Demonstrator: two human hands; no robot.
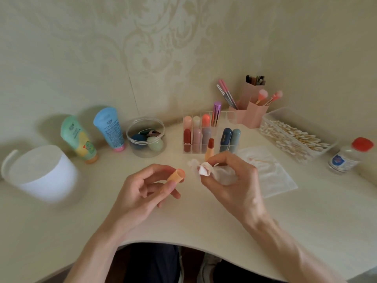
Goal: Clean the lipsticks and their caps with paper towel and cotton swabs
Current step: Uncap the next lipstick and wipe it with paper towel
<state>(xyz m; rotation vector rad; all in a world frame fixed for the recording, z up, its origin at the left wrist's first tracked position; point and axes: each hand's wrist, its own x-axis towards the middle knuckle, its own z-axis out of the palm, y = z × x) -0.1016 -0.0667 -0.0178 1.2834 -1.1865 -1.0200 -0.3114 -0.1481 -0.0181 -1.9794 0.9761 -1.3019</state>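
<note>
My left hand [142, 190] pinches an orange lipstick cap [177, 176], its open end turned toward the right. My right hand [230, 178] grips a crumpled white paper towel [205, 170] with reddish stains, a short way from the cap's mouth. A thin stick, perhaps a cotton swab, pokes out between the right fingers. An uncapped lipstick [210, 149] with an orange tube and dark red bullet stands on the table behind my right hand. A clear organizer [206, 135] holds several capped lipsticks. A clear box of cotton swabs [293, 137] sits at the right.
A flat stained paper towel [269, 174] lies right of my hand. A red-capped bottle [348, 156] stands far right, pink brush holders [253, 111] at the back. Two tubes [98, 135], a clear jar of sponges [145, 137] and a white roll [42, 172] stand left.
</note>
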